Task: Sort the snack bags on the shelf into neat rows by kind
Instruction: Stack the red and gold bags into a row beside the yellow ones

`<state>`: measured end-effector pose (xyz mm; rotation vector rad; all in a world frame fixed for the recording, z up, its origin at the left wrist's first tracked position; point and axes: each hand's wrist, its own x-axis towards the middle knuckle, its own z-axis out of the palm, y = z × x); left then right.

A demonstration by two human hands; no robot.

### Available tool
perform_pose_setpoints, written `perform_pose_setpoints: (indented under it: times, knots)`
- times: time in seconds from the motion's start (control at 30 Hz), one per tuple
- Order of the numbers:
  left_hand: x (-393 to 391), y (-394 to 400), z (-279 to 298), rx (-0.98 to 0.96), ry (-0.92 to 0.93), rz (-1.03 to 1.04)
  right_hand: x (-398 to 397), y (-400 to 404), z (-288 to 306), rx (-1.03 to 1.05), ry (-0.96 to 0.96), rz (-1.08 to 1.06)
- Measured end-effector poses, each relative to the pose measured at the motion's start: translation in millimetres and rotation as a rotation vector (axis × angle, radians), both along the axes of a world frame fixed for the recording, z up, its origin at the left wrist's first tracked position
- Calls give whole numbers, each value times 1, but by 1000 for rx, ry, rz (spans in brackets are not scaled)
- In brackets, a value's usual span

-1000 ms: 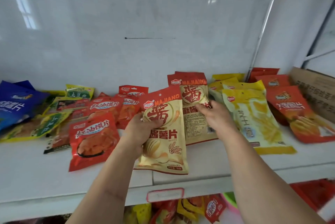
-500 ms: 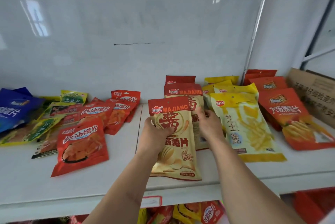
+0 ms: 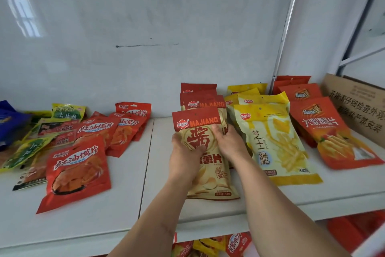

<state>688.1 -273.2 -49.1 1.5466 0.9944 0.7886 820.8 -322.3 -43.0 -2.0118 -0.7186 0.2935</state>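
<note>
White shelf (image 3: 104,211): cream MAJIANG bag (image 3: 208,173) (red-topped)

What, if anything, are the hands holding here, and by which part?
Both hands hold the front MAJIANG chip bag. The left hand grips its left edge, thumb on the front; the right hand holds its right edge just under the red header.

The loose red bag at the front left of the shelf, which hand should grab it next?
Probably the left hand: the loose red bag lies on its side, while the right hand sits beside the yellow row.
</note>
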Motion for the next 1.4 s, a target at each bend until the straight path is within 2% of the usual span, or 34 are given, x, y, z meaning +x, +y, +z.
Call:
perform_pose_setpoints:
  times: [0.43,0.8,0.97,1.07,1.23,1.4]
  knots:
    - [10,1,-2,71,52,22,7,13,-1,-106,-70,-67]
    - [-23,6,11,134,172,38,-19,6,13,-122,-392,-121]
    - [-55,22,11,278,341,79,-44,13,24,-233,-624,-31]
    - [-81,35,12,394,451,115,-65,26,27,-197,-701,39]
    - [-127,57,18,513,549,178,-105,58,24,-194,-691,173]
    - [-167,94,18,520,597,206,-146,96,21,-264,-621,241]
